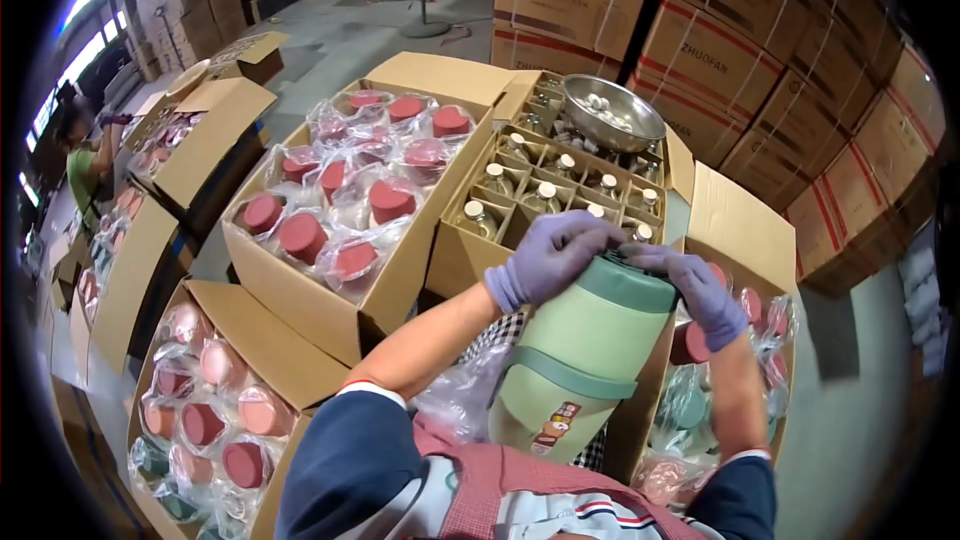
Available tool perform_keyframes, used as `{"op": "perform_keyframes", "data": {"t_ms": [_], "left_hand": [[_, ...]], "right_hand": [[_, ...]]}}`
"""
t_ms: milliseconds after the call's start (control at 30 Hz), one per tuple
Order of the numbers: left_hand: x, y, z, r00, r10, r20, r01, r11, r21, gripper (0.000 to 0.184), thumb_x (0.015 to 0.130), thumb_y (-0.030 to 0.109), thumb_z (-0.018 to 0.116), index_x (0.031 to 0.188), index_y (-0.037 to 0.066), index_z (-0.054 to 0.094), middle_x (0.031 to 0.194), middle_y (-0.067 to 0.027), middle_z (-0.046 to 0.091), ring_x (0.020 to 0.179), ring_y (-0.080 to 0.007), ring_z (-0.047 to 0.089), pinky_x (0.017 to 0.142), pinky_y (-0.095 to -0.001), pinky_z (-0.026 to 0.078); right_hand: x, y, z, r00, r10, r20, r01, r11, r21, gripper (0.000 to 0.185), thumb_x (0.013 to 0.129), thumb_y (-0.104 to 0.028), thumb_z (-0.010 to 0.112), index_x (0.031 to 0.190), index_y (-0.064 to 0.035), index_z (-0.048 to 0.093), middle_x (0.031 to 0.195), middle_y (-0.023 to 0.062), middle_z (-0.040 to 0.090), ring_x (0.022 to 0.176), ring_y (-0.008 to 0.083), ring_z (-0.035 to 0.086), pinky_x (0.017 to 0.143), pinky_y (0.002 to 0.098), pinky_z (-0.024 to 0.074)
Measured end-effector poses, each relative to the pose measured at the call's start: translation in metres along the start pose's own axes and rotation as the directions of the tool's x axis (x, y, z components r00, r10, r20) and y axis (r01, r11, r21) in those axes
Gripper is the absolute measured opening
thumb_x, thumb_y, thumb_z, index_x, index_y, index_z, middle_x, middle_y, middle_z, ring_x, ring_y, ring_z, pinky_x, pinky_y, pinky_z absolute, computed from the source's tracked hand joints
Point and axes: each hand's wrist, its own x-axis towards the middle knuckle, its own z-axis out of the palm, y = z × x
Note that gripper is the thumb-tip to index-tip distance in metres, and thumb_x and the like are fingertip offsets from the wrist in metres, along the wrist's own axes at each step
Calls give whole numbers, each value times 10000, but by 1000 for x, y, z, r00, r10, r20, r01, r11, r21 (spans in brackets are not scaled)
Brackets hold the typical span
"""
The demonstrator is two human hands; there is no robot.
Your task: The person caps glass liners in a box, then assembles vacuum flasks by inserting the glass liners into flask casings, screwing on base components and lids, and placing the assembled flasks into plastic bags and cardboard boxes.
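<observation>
Green flask [590, 332] sits tilted before my apron [500, 475]. My left hand [555, 255], fingers curled, touches its top; my right hand [705, 295], half-closed, touches the lid's side; grip unclear on both. Beyond: bottles [544, 198] in a divided carton [468, 252], metal bowl [612, 136] at its far end.

Top of green flask [597, 328] partly hidden under left hand [555, 257], right hand [703, 292]; sticker [556, 427] print illegible.
</observation>
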Motion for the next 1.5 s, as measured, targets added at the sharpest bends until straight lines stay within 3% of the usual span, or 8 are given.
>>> {"op": "perform_keyframes", "data": {"t_ms": [467, 733, 833, 933, 1000, 1233, 1333, 1500], "left_hand": [[-80, 70, 138, 759, 650, -33, -620, 737, 271, 289, 780, 377, 665, 823, 95, 616, 897, -53, 633, 852, -220, 606, 759, -392, 475], [-197, -71, -37, 914, -352, 201, -25, 445, 895, 798, 748, 545, 697, 1402, 143, 479, 1451, -226, 374, 1408, -353, 293, 1096, -610, 243], [-180, -97, -24, 868, -219, 445, -308, 466, 829, 681, 776, 503, 677, 1343, 149, 547, 1328, -204, 516, 1268, -355, 475, 1028, -528, 374], [-122, -71, -28, 753, -654, 80, 584, 718, 379, 299, 876, 267, 639, 1094, 69, 687, 846, -74, 703, 785, -215, 681, 767, -313, 546], [-80, -96, -51, 859, -493, -141, 434, 846, -310, 227, 901, 111, 604, 1095, 16, 674, 899, -54, 711, 824, -175, 673, 777, -284, 545], [84, -40, -50, 982, -184, -48, 139, 865, -483, 179, 905, 64, 612, 1066, 8, 666, 953, -38, 696, 832, -115, 647, 749, -252, 531], [92, 30, -47, 989, -69, 133, 96, 974, -207, 137, 912, 9, 555, 1031, -17, 618, 1139, -108, 650, 986, -141, 614, 905, -292, 502], [111, -37, -158, 993, -102, 62, -11, 442, 897, 332, 848, 108, 599, 1164, 6, 591, 1179, -144, 609, 1140, -256, 569, 1014, -351, 431]], "right_hand": [[-100, -145, 41, 901, 412, -137, -387, 619, -683, 225, 771, -161, 685, 892, 27, 655, 804, 162, 665, 709, 250, 634, 655, 350, 496], [-108, -114, 51, 856, 264, -445, -472, 750, -464, 258, 942, -168, 574, 1073, 42, 649, 959, 110, 667, 873, 148, 617, 831, 275, 484], [-87, -113, 50, 915, 220, -338, -353, 843, -407, 341, 962, -212, 572, 1219, 10, 610, 1130, 122, 642, 1029, 178, 596, 939, 294, 450], [-82, -107, 40, 931, 208, -299, -342, 781, -522, 345, 978, -225, 531, 1202, 23, 617, 1164, 129, 642, 1029, 189, 611, 934, 303, 456], [-78, -101, 33, 921, 207, -330, -354, 800, -485, 352, 982, -230, 522, 1214, 19, 613, 1183, 136, 639, 1041, 199, 612, 947, 311, 455], [59, -63, 2, 681, -443, -583, 305, 895, -324, 393, 962, -244, 568, 1273, -4, 582, 1219, 179, 630, 1124, 272, 611, 991, 349, 460], [95, -3, -47, 932, -283, -226, 30, 683, -730, 388, 907, -241, 658, 1205, 3, 618, 1094, 139, 669, 1030, 203, 631, 925, 307, 476], [103, 73, -85, 926, 252, -280, -246, 968, 56, 331, 925, -298, 652, 1007, 20, 689, 882, 42, 664, 847, 89, 564, 784, 262, 462]]}}
